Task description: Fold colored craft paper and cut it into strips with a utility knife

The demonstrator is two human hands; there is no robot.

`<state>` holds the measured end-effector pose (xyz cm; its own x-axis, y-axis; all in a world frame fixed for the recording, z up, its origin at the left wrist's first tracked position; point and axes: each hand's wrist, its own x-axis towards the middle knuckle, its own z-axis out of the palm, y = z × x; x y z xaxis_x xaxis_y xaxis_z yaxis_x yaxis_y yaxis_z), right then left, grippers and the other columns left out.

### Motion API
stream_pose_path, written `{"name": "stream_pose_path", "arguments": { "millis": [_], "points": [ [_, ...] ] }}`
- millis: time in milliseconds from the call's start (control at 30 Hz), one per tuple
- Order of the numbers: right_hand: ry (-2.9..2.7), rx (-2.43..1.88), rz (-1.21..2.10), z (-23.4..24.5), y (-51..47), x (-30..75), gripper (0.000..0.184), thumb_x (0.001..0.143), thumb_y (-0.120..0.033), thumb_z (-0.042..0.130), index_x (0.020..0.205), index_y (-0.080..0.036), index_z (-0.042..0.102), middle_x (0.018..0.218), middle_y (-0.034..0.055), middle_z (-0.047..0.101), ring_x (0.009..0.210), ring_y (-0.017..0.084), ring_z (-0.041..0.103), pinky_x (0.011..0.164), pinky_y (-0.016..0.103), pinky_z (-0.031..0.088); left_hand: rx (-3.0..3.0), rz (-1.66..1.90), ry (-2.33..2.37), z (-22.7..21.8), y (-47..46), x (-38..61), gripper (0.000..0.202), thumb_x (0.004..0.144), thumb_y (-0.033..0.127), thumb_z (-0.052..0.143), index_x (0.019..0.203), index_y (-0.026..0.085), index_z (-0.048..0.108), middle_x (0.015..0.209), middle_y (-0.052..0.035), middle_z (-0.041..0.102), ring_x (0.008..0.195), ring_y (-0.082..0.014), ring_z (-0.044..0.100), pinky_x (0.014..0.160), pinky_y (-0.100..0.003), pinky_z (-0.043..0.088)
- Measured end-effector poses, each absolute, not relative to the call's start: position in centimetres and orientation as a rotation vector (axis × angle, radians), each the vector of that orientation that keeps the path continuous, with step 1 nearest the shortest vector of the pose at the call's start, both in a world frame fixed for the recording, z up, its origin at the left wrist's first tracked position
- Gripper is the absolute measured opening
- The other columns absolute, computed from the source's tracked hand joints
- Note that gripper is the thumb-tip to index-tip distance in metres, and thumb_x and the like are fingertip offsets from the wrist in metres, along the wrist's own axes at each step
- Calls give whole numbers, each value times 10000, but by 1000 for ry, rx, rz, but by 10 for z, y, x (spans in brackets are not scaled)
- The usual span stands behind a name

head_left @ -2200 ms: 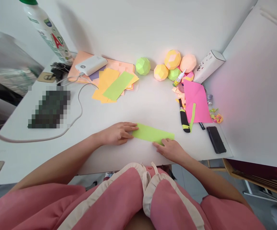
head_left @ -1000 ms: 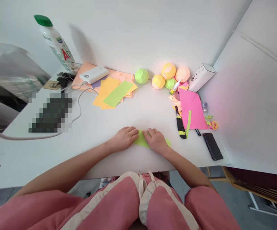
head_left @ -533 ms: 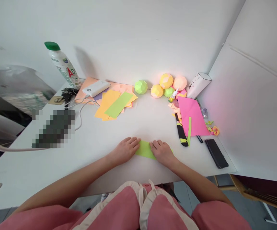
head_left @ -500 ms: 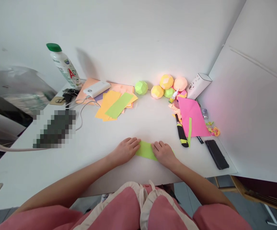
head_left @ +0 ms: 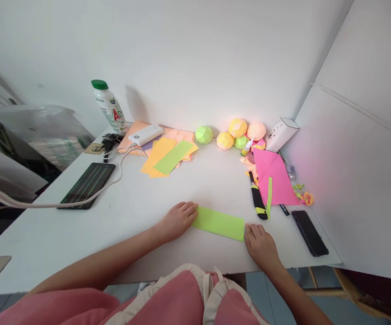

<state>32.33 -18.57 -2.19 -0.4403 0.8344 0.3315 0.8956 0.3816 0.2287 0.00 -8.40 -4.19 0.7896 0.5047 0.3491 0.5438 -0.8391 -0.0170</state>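
Note:
A light-green paper strip (head_left: 219, 222) lies flat on the white table in front of me, slightly slanted. At its left end my left hand (head_left: 182, 219) is closed, fingers together on the paper's edge. My right hand (head_left: 259, 239) grips at the right end with bent fingers; its thumb is mostly hidden. To the right, a black and yellow-green utility knife (head_left: 258, 201) rests beside a pink paper sheet (head_left: 278, 180), on which a thin green strip (head_left: 269, 194) partly lies.
Folded paper balls (head_left: 238, 128) and a small glue bottle (head_left: 247, 148) sit near the wall. Coloured papers (head_left: 161, 155) lie at back left with a white power bank (head_left: 146, 135). A tablet (head_left: 87, 185), a cable, a milk bottle (head_left: 110, 108) and a black phone (head_left: 309, 233) stand around the edges.
My right hand has slid rightward from the middle of the green strip to its right end, uncovering more paper. My left hand stays at the left end. The view has shifted slightly.

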Motion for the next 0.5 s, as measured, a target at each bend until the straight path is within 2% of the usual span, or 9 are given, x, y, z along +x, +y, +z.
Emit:
{"name": "stream_pose_path", "arguments": {
  "millis": [133,233,300,367,400,500],
  "points": [
    [-2151,-1588,-377,-29,-191,328,249,933,-174,462,1113,-156,632,853,98,596,822,221,545,660,330,488,-2814,-427,-981,-41,-83,-1,193,914,152,461,844,152,641,978,-128,651,892,-241,596,728,-369,506],
    [-1979,-1616,-366,-34,-193,330,221,930,-176,465,1041,-172,655,840,92,592,808,216,562,684,342,506,-2776,-419,-1037,-44,-82,-1,265,925,267,472,754,143,632,770,-101,596,705,-218,566,587,-346,473],
    [-1966,-1636,-367,-36,-193,331,218,927,-185,466,1010,-176,668,824,89,598,788,211,570,661,334,503,-2774,-481,-1037,-46,-81,-1,317,935,292,449,715,147,623,700,-80,558,642,-199,541,543,-331,455],
    [-1967,-1669,-349,-36,-192,330,228,928,-200,462,1002,-180,676,813,85,604,765,205,575,640,325,500,-2781,-600,-1032,-49,-81,0,322,934,263,434,686,159,610,717,-84,565,703,-213,567,591,-351,491],
    [-1962,-1687,-339,-36,-191,330,233,927,-204,458,1001,-183,679,810,83,605,754,202,576,636,323,501,-2782,-672,-1032,-50,-80,0,309,926,244,435,681,163,604,783,-102,593,802,-237,592,661,-379,519],
    [-1940,-1699,-358,-36,-187,329,245,925,-205,448,999,-197,681,829,84,601,768,207,571,657,332,512,-2823,-848,-1046,-50,-78,0,230,906,228,453,735,167,594,1098,-151,614,1157,-292,529,917,-442,508]
  ]
}}
